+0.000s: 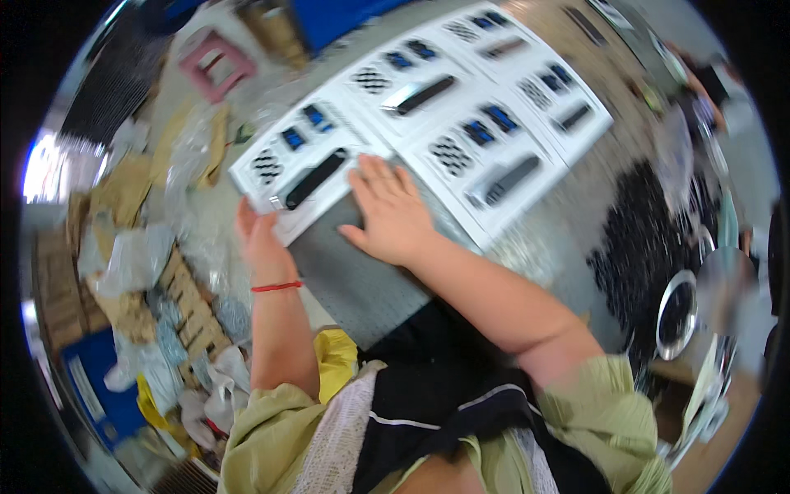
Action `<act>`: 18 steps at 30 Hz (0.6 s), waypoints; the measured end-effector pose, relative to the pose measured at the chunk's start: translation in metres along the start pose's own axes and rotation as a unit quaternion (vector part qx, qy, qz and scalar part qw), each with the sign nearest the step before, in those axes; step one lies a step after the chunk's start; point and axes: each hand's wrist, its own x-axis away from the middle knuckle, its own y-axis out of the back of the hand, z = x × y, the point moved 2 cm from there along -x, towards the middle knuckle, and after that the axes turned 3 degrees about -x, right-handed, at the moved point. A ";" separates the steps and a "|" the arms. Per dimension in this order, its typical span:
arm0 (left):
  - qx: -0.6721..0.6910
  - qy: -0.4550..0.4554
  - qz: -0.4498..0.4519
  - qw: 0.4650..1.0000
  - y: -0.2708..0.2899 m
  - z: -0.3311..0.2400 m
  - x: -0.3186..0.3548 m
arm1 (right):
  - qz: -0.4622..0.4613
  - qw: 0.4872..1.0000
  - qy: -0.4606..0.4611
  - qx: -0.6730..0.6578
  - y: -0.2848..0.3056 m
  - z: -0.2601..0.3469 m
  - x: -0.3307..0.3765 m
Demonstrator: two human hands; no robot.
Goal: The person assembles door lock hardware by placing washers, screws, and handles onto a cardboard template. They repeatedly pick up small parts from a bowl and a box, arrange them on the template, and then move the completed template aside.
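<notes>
A large white sheet of cards [362,107] lies across the work surface, divided into several panels. Each panel carries a long dark piece, apparently under clear plastic, with small blue-and-black pictures and a black-and-white checkered patch. The nearest left panel [309,210] holds a long black piece [317,179]. At that panel's left corner my left hand [267,247], with a red string at the wrist, closes on the edge; some fingertips are hidden. My right hand [391,212] lies spread at the panel's near right edge, fingertips touching it, holding nothing.
Under the sheet is a grey surface [354,280]. Crumpled clear bags and torn brown cardboard [193,309] crowd the left side. A pink stool [216,64] stands far left. At right lie a heap of small dark pieces [638,247] and a round metal-rimmed bowl [676,314].
</notes>
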 end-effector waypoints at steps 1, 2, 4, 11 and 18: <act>-0.002 -0.005 0.018 1.000 -0.001 -0.002 0.002 | -0.019 1.000 -0.007 -0.005 0.004 -0.004 0.005; -0.037 0.016 0.003 0.999 -0.016 -0.015 0.015 | -0.036 0.999 0.020 -0.031 0.009 -0.010 0.008; -0.055 -0.056 0.060 0.995 -0.028 -0.027 0.036 | -0.092 0.992 0.057 -0.069 0.019 -0.014 0.024; -0.194 -0.250 0.563 0.763 -0.131 -0.026 0.193 | -0.274 0.949 -0.155 -0.016 0.180 -0.023 0.244; -0.179 -0.381 0.872 0.249 -0.182 0.028 0.411 | -0.440 0.640 -0.608 0.164 0.167 0.010 0.592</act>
